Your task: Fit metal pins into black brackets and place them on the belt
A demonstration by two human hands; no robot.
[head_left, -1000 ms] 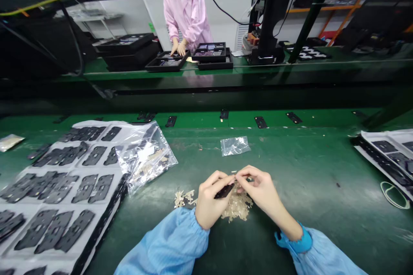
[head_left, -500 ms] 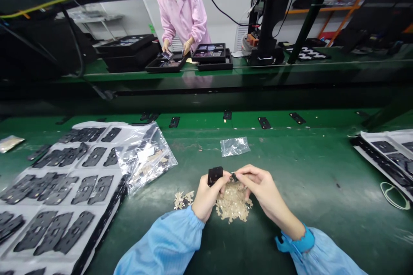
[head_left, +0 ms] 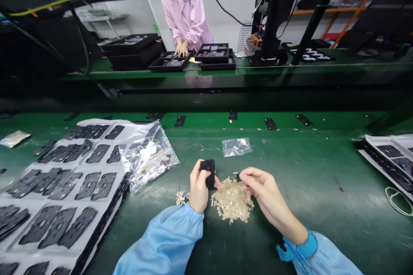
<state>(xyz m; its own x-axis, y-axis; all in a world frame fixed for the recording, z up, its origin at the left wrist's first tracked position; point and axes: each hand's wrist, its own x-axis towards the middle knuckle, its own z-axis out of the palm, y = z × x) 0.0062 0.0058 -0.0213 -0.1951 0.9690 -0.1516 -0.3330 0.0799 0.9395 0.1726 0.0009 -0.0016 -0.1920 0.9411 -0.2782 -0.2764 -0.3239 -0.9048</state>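
Observation:
My left hand (head_left: 197,191) is closed around a flat black plate (head_left: 208,172), which stands tilted up between thumb and fingers. To its right, my right hand (head_left: 264,187) pinches a small dark part (head_left: 237,176) with a pale edge; its exact kind is too small to tell. Below and between both hands lies a heap of small beige cut pieces (head_left: 230,203) with shiny spots. A smaller scatter of such pieces (head_left: 181,198) shows beside my left wrist, partly hidden by it.
At left, a white tray (head_left: 69,184) carries rows of black plates, with a clear bag of beige pieces (head_left: 151,159) over its corner. A small clear bag (head_left: 237,147) lies ahead. Several plates (head_left: 270,123) lie along the far strip. Another tray (head_left: 380,172) stands right. Across, a pink-sleeved person handles black trays (head_left: 171,62).
My left hand has moved left with the black plate, away from my right hand, and turned the plate more upright. More of the heap shows. The co-worker's hands have come together over a tray.

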